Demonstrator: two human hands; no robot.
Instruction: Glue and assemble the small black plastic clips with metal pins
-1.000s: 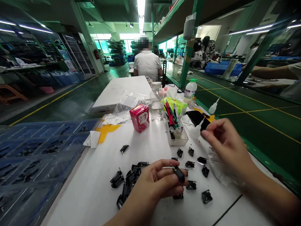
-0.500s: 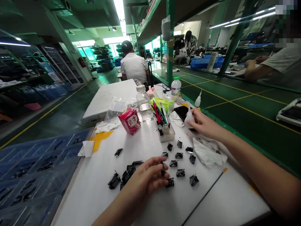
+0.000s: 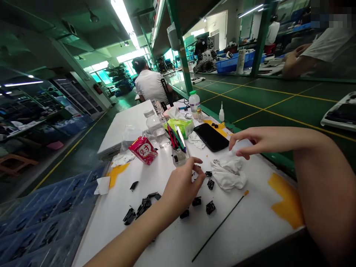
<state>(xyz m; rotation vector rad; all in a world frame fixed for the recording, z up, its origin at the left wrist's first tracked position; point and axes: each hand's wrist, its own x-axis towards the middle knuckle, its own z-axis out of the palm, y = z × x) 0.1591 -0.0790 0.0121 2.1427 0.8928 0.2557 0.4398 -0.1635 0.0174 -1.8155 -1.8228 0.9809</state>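
My left hand (image 3: 182,187) hangs over the white bench top (image 3: 244,218), fingers apart and nothing visible in them. It is nearest to small black plastic parts (image 3: 210,184) scattered on the bench, with a heap of similar parts (image 3: 143,205) further left. My right hand (image 3: 263,139) pinches a small white squeeze bottle (image 3: 240,146) between thumb and fingers, just above a crumpled white cloth (image 3: 228,173). Beside that hand lies a black smartphone (image 3: 211,137). A thin black rod with an orange tip (image 3: 219,226) lies nearer me.
A tray of pens and tools (image 3: 178,155), a pink box (image 3: 143,150), a glass jar (image 3: 154,128) and a plastic bottle (image 3: 194,104) stand beyond my hands. A blue parts tray (image 3: 47,222) lies below the bench's left edge. A co-worker (image 3: 150,85) sits further along.
The view has swung and tilted. My left hand has moved up the bench, and the small black part it held no longer shows. My right hand has moved right of the phone.
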